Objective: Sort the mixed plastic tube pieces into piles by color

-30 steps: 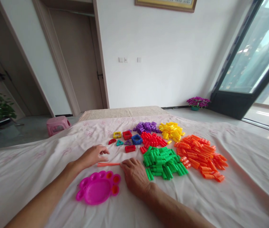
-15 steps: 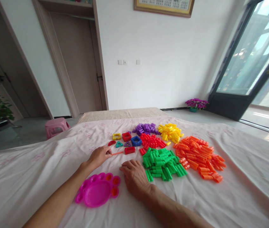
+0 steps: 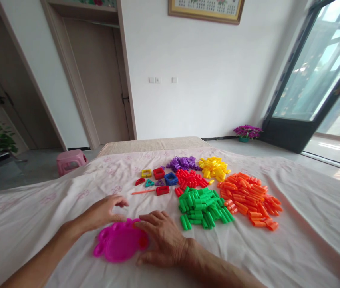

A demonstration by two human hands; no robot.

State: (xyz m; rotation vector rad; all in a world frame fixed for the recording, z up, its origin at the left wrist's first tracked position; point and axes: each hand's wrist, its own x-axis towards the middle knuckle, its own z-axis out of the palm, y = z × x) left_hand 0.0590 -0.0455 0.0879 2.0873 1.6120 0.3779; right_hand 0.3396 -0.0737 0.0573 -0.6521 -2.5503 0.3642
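Note:
A magenta palette tray [image 3: 121, 244] lies on the cloth near the front. My left hand [image 3: 106, 210] is at its back left edge, thumb and fingers apart, holding nothing. Over the tray's right edge reaches my right hand [image 3: 162, 240], its fingers spread and partly covering the small cups; whether it touches the tray I cannot tell. An orange stick [image 3: 143, 192] lies beyond the hands, its right end at a red block [image 3: 162, 190]. Behind it are a red half-round piece [image 3: 140, 181], a teal triangle [image 3: 150, 183] and a purple triangle [image 3: 160, 183].
Piles of green [image 3: 202, 208], orange [image 3: 249, 196], red [image 3: 191, 179], yellow [image 3: 214, 168] and purple pieces [image 3: 182, 163] spread to the right. Yellow [image 3: 146, 173], red [image 3: 159, 173] and blue frames [image 3: 171, 179] stand behind. A pink stool [image 3: 72, 161] is beyond the left edge.
My left hand has let go of the orange stick and drawn back to the tray. My right hand has moved left and nearer, over the tray's right side, with its fingers spread wider.

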